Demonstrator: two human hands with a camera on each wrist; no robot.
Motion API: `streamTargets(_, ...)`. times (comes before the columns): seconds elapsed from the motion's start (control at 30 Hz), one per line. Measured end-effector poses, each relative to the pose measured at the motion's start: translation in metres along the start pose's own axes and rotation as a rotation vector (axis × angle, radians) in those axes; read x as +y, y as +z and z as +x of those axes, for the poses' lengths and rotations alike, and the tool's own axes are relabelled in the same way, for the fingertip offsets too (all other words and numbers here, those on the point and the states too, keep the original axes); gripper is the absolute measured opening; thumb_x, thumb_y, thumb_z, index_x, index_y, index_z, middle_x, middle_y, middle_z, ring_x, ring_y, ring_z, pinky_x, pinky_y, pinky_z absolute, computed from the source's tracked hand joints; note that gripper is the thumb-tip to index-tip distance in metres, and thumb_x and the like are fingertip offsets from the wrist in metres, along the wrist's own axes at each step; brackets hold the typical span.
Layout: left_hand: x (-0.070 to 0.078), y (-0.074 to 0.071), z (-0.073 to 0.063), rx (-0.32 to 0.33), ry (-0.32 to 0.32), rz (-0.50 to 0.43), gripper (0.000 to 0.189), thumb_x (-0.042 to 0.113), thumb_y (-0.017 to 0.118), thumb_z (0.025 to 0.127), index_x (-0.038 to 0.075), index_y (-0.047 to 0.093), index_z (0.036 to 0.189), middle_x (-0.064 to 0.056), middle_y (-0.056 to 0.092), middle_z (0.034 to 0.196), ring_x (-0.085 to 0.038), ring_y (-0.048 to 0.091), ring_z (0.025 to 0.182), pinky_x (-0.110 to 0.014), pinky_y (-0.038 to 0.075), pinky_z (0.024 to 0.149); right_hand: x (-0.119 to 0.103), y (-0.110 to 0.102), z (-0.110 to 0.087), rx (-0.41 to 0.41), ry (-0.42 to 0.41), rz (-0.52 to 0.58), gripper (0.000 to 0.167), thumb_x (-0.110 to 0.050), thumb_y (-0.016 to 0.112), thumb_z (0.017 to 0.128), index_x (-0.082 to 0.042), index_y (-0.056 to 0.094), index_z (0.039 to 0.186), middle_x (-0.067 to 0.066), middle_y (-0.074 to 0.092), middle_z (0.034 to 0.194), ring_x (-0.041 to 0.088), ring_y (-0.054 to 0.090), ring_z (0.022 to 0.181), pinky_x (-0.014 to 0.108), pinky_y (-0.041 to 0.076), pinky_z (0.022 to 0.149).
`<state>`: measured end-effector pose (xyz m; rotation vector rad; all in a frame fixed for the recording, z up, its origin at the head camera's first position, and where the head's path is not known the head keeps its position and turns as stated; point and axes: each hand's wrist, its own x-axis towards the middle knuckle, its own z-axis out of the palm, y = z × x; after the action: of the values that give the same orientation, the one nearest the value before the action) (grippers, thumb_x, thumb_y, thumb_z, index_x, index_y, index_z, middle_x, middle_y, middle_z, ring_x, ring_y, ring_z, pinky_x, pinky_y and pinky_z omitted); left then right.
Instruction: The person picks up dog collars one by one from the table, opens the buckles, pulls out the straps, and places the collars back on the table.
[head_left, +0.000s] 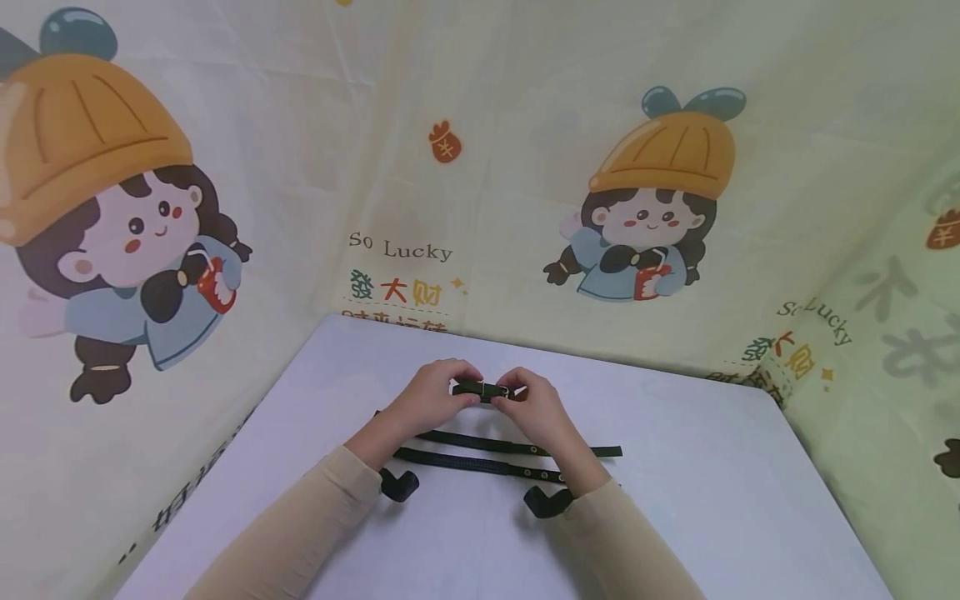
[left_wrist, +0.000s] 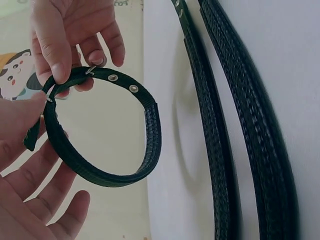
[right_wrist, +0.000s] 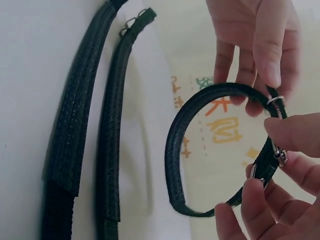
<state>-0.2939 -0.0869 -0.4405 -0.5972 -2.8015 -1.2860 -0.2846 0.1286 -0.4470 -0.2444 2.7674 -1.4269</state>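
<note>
A dark collar (head_left: 487, 390) is fastened into a loop above the table, held up by both hands. The left hand (head_left: 438, 396) pinches the loop near the tip of its strap. Opposite, the right hand (head_left: 536, 408) pinches the buckle area between thumb and fingers. In the left wrist view, the collar (left_wrist: 107, 182) shows metal eyelets (left_wrist: 113, 78), a padded section and a short tail hanging past the left fingers. Metal hardware (right_wrist: 281, 157), including rings, shows beside the right fingers in the right wrist view.
Two more dark collars, a farther one (head_left: 480, 443) and a nearer one (head_left: 457, 460), lie stretched out side by side on the white table (head_left: 720, 500). A black bent piece (head_left: 399, 485) shows by the left sleeve, another (head_left: 546, 502) by the right. Printed cloth (head_left: 495, 208) hangs behind the table.
</note>
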Motion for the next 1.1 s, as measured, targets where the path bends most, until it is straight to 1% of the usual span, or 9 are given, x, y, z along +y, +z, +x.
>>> streamTargets(0.1,0.005,0.001,-0.001,0.009,0.016,-0.008,0.025,0.021,0.086,0.093,0.023,0.077,0.117,0.007,0.075,0.111,-0.017,0.065,0.109,-0.048,0.054,0.104,-0.003,-0.003,-0.003,-0.004,0.002,-0.007,0.015,-0.018,0.082,0.095,-0.018,0.073,0.106,0.004,0.071,0.104,0.022,0.062,0.089,0.032,0.051,0.071)
streamTargets(0.23,0.011,0.002,-0.005,0.012,0.03,-0.039,0.023,0.022,0.085,0.094,0.022,0.077,0.116,0.007,0.074,0.112,-0.016,0.066,0.109,-0.05,0.054,0.108,-0.006,-0.005,-0.008,-0.004,0.006,-0.017,0.014,-0.018,0.082,0.095,-0.018,0.073,0.106,0.004,0.072,0.103,0.022,0.063,0.087,0.032,0.051,0.069)
streamTargets(0.43,0.019,0.003,-0.01,0.034,0.034,-0.065,0.018,0.022,0.084,0.095,0.024,0.078,0.112,0.009,0.074,0.109,-0.013,0.067,0.105,-0.048,0.056,0.106,-0.012,-0.01,-0.015,0.004,0.003,-0.032,0.015,-0.021,0.082,0.096,-0.019,0.074,0.108,0.002,0.073,0.104,0.021,0.063,0.087,0.032,0.052,0.068)
streamTargets(0.53,0.02,0.003,-0.01,0.05,0.04,-0.077,0.017,0.02,0.083,0.096,0.024,0.077,0.111,0.009,0.074,0.106,-0.013,0.067,0.103,-0.047,0.056,0.103,-0.014,-0.013,-0.018,0.014,0.0,-0.017,0.014,-0.02,0.081,0.096,-0.018,0.074,0.108,0.002,0.073,0.103,0.022,0.063,0.086,0.033,0.051,0.068)
streamTargets(0.63,0.021,0.002,-0.011,0.061,0.028,-0.099,0.017,0.018,0.083,0.095,0.024,0.077,0.11,0.009,0.074,0.104,-0.014,0.067,0.101,-0.047,0.057,0.102,-0.014,-0.015,-0.02,0.022,0.008,0.009,0.014,-0.02,0.08,0.096,-0.019,0.074,0.109,0.002,0.073,0.103,0.022,0.063,0.086,0.034,0.05,0.07)
streamTargets(0.7,0.022,0.002,-0.011,0.066,0.012,-0.115,0.017,0.017,0.083,0.095,0.025,0.078,0.11,0.009,0.074,0.103,-0.014,0.067,0.1,-0.044,0.057,0.098,-0.014,-0.016,-0.021,0.022,0.011,0.019,0.015,-0.02,0.08,0.096,-0.019,0.074,0.11,0.002,0.073,0.105,0.022,0.063,0.087,0.034,0.05,0.071)
streamTargets(0.9,0.026,0.001,-0.013,0.081,-0.012,-0.143,0.017,0.014,0.084,0.094,0.023,0.079,0.109,0.006,0.074,0.103,-0.019,0.067,0.091,-0.034,0.058,0.076,-0.014,-0.016,-0.023,0.03,0.007,0.027,0.018,-0.021,0.08,0.097,-0.02,0.075,0.114,0.001,0.073,0.113,0.021,0.066,0.092,0.033,0.052,0.073)
streamTargets(1.0,0.028,0.001,-0.013,0.098,-0.002,-0.14,0.017,0.014,0.083,0.094,0.023,0.079,0.109,0.007,0.074,0.102,-0.019,0.065,0.087,-0.032,0.057,0.071,-0.016,-0.016,-0.025,0.054,-0.016,0.01,0.022,-0.021,0.081,0.096,-0.021,0.076,0.117,0.001,0.072,0.118,0.022,0.067,0.098,0.033,0.055,0.074)
streamTargets(1.1,0.029,0.002,-0.013,0.119,0.028,-0.126,0.017,0.014,0.083,0.095,0.022,0.079,0.108,0.008,0.074,0.102,-0.017,0.064,0.083,-0.031,0.056,0.069,-0.018,-0.016,-0.027,0.083,-0.043,-0.013,0.024,-0.021,0.082,0.096,-0.022,0.077,0.119,0.0,0.071,0.123,0.023,0.069,0.107,0.037,0.061,0.08)
